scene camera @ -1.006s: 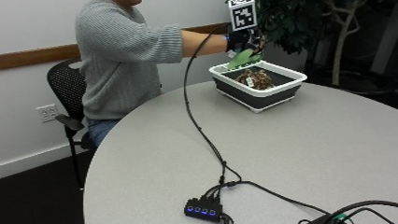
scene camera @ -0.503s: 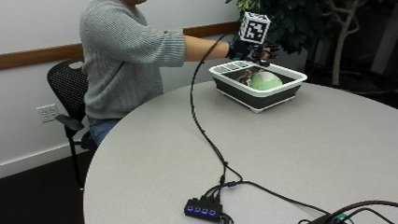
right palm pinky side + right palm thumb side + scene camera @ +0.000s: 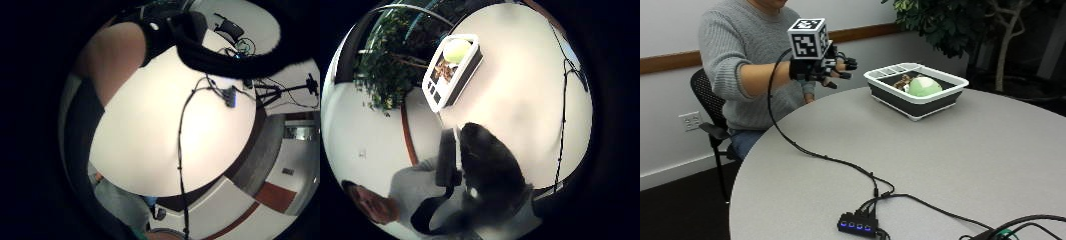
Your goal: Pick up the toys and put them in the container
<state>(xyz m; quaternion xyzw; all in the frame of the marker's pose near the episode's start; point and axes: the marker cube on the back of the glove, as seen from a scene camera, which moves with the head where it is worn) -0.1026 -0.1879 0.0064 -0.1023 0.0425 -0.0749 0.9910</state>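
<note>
Toys first: the ones I can see already lie in the container (image 3: 916, 90), which stands on the round grey worktop (image 3: 919, 165) toward its far edge, near the potted plant (image 3: 953, 20). Largest of them is a pale green ball-like toy (image 3: 924, 86); beside it sits a smaller brown-and-white toy (image 3: 904, 80) whose kind I cannot make out. From the thumb-side palm view the same pair shows inside the white-rimmed container (image 3: 452, 70), with nothing else loose on the worktop (image 3: 520, 100) around it.

My grip, the gloved right hand (image 3: 823, 70), hangs in the air above the near edge of the worktop, well apart from the container, fingers loosely bent and grasping nothing.

I judge the placing step finished for these toys. My next move calls for a look round for any toy left out; none shows on the worktop, so the task may be near its end. If one turns up, I must reach out, close on it and carry it over the rim.

Against half a second ago, my hand has pulled back from directly over the container toward my body. The green toy lies where it lay then. A second ago I had it at the container's rim.
</note>
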